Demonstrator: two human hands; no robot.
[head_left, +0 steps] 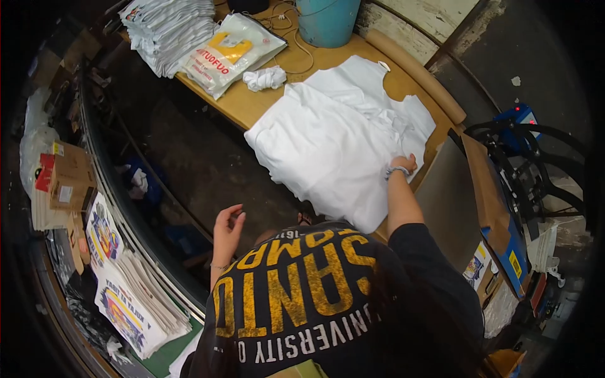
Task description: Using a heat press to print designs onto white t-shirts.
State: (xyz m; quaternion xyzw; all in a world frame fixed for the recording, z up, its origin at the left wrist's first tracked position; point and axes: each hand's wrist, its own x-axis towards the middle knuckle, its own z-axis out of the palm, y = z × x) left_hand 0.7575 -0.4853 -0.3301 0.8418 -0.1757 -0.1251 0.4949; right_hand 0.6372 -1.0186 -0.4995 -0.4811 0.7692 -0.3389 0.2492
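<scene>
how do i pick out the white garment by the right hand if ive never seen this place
Find the wooden table with the blue bucket on it. On the table's near part, by the right hand, lies the white garment. Unlike the white stack and the small crumpled cloth, it lies spread out wide.

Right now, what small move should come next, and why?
Perhaps bring the left hand onto the white garment to help smooth it: that hand looks empty and apart from the cloth, which is creased near the right hand.
</scene>
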